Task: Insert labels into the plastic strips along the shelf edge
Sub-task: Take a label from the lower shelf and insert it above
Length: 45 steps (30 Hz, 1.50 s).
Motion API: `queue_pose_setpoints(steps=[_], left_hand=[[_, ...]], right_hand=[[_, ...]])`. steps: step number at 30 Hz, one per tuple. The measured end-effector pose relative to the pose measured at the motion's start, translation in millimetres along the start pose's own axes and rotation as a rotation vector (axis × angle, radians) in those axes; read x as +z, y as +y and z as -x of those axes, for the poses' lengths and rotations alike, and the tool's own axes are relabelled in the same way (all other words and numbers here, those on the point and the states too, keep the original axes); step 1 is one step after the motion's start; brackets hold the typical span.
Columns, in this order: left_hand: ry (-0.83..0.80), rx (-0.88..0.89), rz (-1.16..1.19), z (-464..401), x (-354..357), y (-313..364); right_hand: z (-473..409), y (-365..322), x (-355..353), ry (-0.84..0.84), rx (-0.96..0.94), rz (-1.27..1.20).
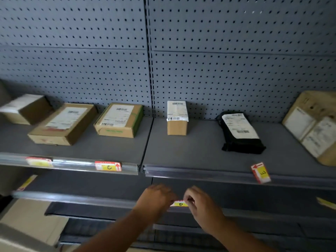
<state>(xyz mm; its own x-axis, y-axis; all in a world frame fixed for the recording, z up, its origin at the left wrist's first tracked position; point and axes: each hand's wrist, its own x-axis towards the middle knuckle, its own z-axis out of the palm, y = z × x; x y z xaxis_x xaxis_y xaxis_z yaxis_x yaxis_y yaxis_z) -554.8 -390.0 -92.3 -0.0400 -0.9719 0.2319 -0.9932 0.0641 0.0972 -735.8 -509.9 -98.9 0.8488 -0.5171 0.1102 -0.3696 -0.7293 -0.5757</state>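
A small red, white and yellow label marked "D" (180, 204) is pinched at its two ends by my left hand (156, 200) and my right hand (197, 202), in front of the lower shelf's plastic strip (72, 198). On the upper shelf's clear strip (76, 165) sit a label marked "C" (108, 166) and a blurred label (39, 161) further left. The right section's strip (200, 174) holds no seated label. A label marked "3" (260, 172) stands on end, tilted across that strip's edge.
The upper shelf (196, 150) carries several cardboard parcels (119, 120), a small upright box (177, 118), a black bag with a shipping label (241, 132) and a big box at far right (314, 128). Pegboard (163, 51) backs it. More labels lie on the lower shelf at left (27, 182) and right (326, 202).
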Motion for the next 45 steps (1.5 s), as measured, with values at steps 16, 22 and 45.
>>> queue_pose_setpoints(steps=[16, 22, 45], left_hand=[[0.294, -0.068, -0.047, -53, -98, -5], [0.3, -0.109, -0.071, -52, -87, -15], [0.311, -0.131, -0.067, -37, -89, -31]], right_hand=[[-40, -55, -87, 0.308, -0.163, 0.258], [-49, -50, -75, 0.268, -0.164, 0.392], [-43, -28, -56, 0.381, -0.312, 0.534]])
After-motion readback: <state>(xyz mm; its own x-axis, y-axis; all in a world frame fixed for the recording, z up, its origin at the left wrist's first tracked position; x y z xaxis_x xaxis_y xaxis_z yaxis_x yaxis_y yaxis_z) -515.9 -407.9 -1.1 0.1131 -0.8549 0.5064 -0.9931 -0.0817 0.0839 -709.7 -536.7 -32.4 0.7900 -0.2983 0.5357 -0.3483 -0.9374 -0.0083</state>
